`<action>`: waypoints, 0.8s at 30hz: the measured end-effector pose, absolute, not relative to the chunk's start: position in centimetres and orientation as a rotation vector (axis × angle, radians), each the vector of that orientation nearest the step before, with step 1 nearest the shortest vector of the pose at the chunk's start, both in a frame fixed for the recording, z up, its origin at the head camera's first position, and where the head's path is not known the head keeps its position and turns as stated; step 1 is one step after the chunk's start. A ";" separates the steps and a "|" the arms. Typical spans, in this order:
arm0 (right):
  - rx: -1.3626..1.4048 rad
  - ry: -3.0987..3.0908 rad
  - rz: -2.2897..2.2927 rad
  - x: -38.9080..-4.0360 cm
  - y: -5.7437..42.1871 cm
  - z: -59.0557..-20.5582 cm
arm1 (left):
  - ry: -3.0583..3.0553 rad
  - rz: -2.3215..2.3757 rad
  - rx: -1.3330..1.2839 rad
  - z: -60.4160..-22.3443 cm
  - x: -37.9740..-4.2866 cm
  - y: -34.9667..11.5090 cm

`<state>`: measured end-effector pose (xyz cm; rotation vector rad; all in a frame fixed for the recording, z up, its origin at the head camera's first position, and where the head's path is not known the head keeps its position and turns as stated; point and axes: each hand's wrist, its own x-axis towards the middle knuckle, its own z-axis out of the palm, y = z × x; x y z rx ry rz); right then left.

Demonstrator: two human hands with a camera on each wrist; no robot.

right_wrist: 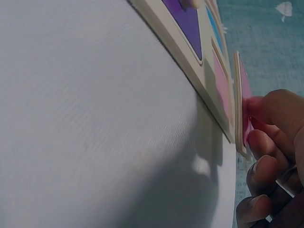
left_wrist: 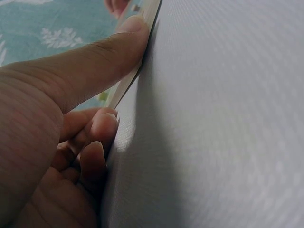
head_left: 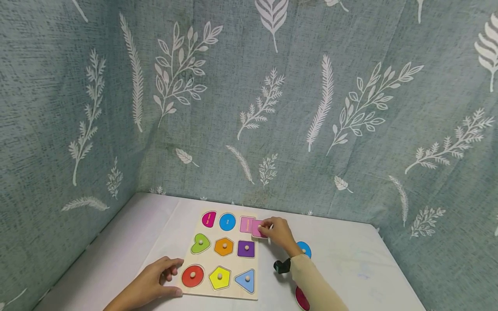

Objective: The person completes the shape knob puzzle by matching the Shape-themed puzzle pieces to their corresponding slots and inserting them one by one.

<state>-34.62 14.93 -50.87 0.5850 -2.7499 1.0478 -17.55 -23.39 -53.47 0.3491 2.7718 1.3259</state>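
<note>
Piece [head_left: 255, 229], pink, one: to judge by its pale wooden edge, light, stiff, hardly fragile; smooth painted face, perhaps slippery, so best taken by the small knob at its middle. Four-cornered, flat, corners rounded; pink face above, bare wood at the rim. Located right of centre in the lower half of the head frame, lapping over the pink slot [head_left: 245, 224] at the board's upper right, and raised just off the board [head_left: 210, 259] in the right wrist view. Right hand [head_left: 279, 232]: thumb and fingertips closed in a pinch on the piece at its knob, other fingers curled. Left hand [head_left: 155, 278], lower left: thumb and forefinger apart, touching the board's edge; nothing lifted. Also listed, lower right: blue piece [head_left: 305, 248], dark red piece [head_left: 301, 298], the latter partly hidden by the sleeve [head_left: 315, 280].
</note>
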 end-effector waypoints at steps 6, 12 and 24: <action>0.585 -2.746 1.015 -35.0 13.9 -51.0 | 2.778 1.314 0.375 -53.5 -17.5 -23.5; 0.595 -2.752 1.032 -35.5 12.3 -51.2 | 2.770 1.327 0.344 -53.3 -17.3 -23.8; 0.561 -2.775 1.064 -36.0 10.7 -51.4 | 2.747 1.332 0.392 -53.5 -17.4 -23.8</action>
